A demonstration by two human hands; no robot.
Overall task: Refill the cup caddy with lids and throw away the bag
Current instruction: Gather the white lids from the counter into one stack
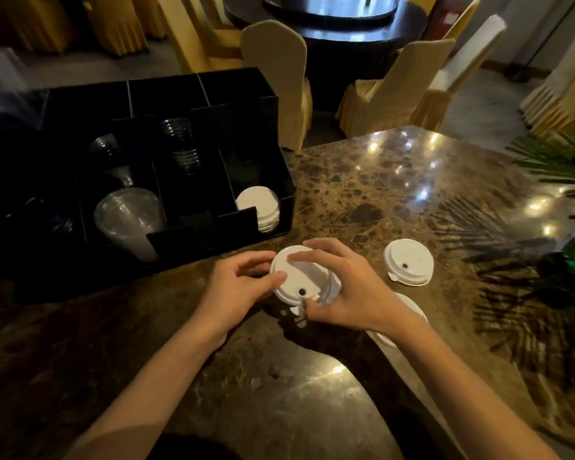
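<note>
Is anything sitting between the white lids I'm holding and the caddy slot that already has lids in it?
Nothing visible does. Both hands, left hand and right hand, hold the stack of white plastic lids just in front of the black cup caddy. The marble table between it and the front right compartment's white lids looks bare.

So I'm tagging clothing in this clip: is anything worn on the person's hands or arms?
Nothing that shows. The left hand and the right hand are bare, with no gloves, rings, watch or bracelets visible. Both forearms are uncovered right down to the bottom edge of the picture, with no sleeve in view.
</note>
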